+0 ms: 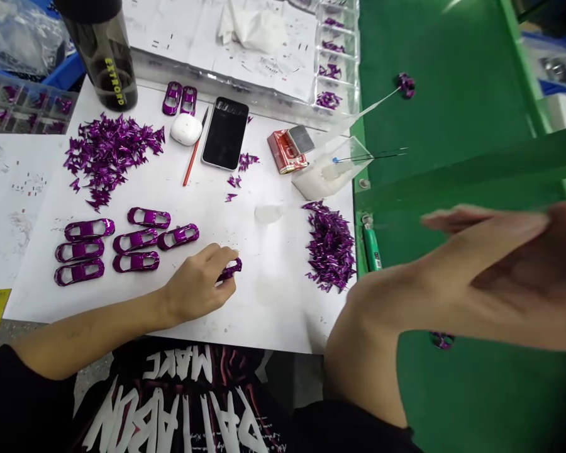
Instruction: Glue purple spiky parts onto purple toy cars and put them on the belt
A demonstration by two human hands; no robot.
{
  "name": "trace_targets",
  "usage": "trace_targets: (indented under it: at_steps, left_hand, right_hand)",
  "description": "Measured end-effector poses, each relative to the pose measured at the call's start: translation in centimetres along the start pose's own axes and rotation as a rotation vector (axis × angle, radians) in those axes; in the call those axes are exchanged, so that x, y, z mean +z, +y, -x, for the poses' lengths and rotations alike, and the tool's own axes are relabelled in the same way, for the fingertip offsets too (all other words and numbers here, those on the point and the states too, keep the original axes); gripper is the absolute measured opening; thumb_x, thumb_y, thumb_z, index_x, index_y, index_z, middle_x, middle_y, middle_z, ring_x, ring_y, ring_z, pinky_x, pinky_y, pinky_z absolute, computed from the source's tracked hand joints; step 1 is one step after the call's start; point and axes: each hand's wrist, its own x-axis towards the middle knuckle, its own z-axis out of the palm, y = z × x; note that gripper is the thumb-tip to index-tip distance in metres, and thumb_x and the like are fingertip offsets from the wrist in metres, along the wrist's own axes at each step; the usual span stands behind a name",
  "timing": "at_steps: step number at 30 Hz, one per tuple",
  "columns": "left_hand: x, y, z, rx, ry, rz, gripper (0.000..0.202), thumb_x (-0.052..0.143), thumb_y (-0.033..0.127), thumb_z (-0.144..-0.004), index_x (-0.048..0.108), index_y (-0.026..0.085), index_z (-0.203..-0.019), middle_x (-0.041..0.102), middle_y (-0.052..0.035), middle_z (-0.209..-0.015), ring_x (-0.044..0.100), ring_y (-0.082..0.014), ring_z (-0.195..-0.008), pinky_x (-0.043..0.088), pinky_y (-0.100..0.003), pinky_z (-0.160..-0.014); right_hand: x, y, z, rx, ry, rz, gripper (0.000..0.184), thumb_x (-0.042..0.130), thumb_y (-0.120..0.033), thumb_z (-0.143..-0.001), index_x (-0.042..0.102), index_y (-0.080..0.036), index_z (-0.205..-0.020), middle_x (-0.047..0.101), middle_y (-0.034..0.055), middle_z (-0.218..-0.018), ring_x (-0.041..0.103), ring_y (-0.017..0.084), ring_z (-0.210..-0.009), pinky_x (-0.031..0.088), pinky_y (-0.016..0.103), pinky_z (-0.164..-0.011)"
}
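Note:
My left hand (200,280) is closed around a purple toy car body shell (230,269) above the white paper sheet. Its fingers cover most of that shell. Several matching car shells (136,240) lie in rows to its left. My right hand (495,277) is raised over the green surface on the right, smeared by motion and partly cut off by the frame edge. Whether it holds anything cannot be made out. Nearest to it, a purple piece (442,340) shows just below, and a heap of small spiky purple parts (331,245) lies left of the wrist.
Another heap of purple parts (110,151) lies at the upper left, near a dark bottle (101,56). A phone (225,133), a white earbud case (186,129), a red pencil (191,162) and a red box (285,152) lie mid-table. Behind stands a clear compartment tray (339,56).

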Motion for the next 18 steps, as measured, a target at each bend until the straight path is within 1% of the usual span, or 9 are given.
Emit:
trace_targets:
  at_steps: [4, 6, 8, 9, 11, 13, 15, 18]
  left_hand:
    - [0.1, -0.1, -0.1, -0.042, -0.029, -0.013, 0.028, 0.052, 0.007, -0.086, 0.060, 0.014, -0.113, 0.061, -0.0040, -0.090, 0.056, -0.0123, -0.068, 0.051, -0.023, -0.061]
    - [0.1, 0.0, -0.2, -0.048, -0.037, -0.028, 0.029, 0.051, 0.006, -0.086, 0.059, 0.014, -0.112, 0.060, -0.0038, -0.090, 0.057, -0.0129, -0.070, 0.051, -0.024, -0.061]
    - [0.1, 0.0, -0.3, -0.043, -0.033, -0.040, 0.029, 0.052, 0.005, -0.085, 0.059, 0.014, -0.112, 0.059, -0.0035, -0.090, 0.058, -0.0135, -0.072, 0.050, -0.024, -0.063]
    - [0.1, 0.1, -0.3, -0.040, -0.031, -0.043, 0.029, 0.052, 0.004, -0.085, 0.059, 0.014, -0.111, 0.059, -0.0033, -0.091, 0.058, -0.0136, -0.073, 0.051, -0.024, -0.064]
    - [0.2, 0.1, -0.3, -0.040, -0.028, -0.042, 0.029, 0.053, 0.003, -0.085, 0.058, 0.014, -0.112, 0.060, -0.0032, -0.092, 0.059, -0.0139, -0.075, 0.052, -0.024, -0.066]
    - [0.2, 0.1, -0.3, -0.041, -0.032, -0.038, 0.029, 0.053, 0.004, -0.085, 0.058, 0.015, -0.112, 0.060, -0.0031, -0.093, 0.059, -0.0140, -0.076, 0.052, -0.025, -0.067]
    - [0.2, 0.1, -0.3, -0.037, -0.033, -0.033, 0.030, 0.053, 0.004, -0.085, 0.058, 0.015, -0.112, 0.060, -0.0030, -0.093, 0.058, -0.0138, -0.075, 0.053, -0.025, -0.067]
    - [0.1, 0.1, -0.3, -0.041, -0.033, -0.035, 0.030, 0.053, 0.004, -0.085, 0.058, 0.014, -0.112, 0.060, -0.0031, -0.094, 0.059, -0.0137, -0.076, 0.053, -0.025, -0.068]
  right_hand:
    - [2.2, -2.2, 3.7, 0.050, 0.140, -0.119, 0.028, 0.062, -0.041, -0.098, 0.071, -0.019, -0.114, 0.075, 0.0095, -0.094, 0.078, 0.024, -0.083, 0.064, 0.032, -0.068]
    - [3.6, -3.5, 5.0, 0.029, 0.278, -0.191, 0.025, 0.065, -0.035, -0.097, 0.070, -0.020, -0.116, 0.075, 0.0081, -0.095, 0.077, 0.023, -0.080, 0.064, 0.034, -0.066]
    - [4.9, -4.6, 5.7, -0.025, 0.430, -0.271, 0.020, 0.067, -0.026, -0.095, 0.069, -0.020, -0.115, 0.074, 0.0059, -0.092, 0.076, 0.021, -0.073, 0.064, 0.033, -0.063]
    - [5.4, -4.9, 5.9, -0.053, 0.474, -0.305, 0.019, 0.068, -0.020, -0.094, 0.069, -0.021, -0.113, 0.074, 0.0047, -0.090, 0.075, 0.019, -0.071, 0.063, 0.032, -0.061]
    - [6.0, -5.2, 6.2, -0.116, 0.487, -0.338, 0.025, 0.069, -0.010, -0.091, 0.069, -0.021, -0.113, 0.073, 0.0032, -0.089, 0.074, 0.017, -0.069, 0.061, 0.030, -0.059]
    - [6.3, -5.0, 6.4, -0.157, 0.433, -0.322, 0.034, 0.068, -0.004, -0.089, 0.068, -0.022, -0.117, 0.074, 0.0029, -0.091, 0.075, 0.017, -0.071, 0.061, 0.030, -0.061]
    - [6.3, -4.7, 6.6, -0.177, 0.403, -0.294, 0.040, 0.068, -0.002, -0.088, 0.067, -0.023, -0.121, 0.074, 0.0031, -0.094, 0.075, 0.018, -0.075, 0.062, 0.032, -0.063]
    - [6.1, -4.2, 6.8, -0.164, 0.370, -0.263, 0.042, 0.068, -0.001, -0.088, 0.066, -0.024, -0.123, 0.074, 0.0032, -0.095, 0.076, 0.020, -0.077, 0.063, 0.034, -0.066]
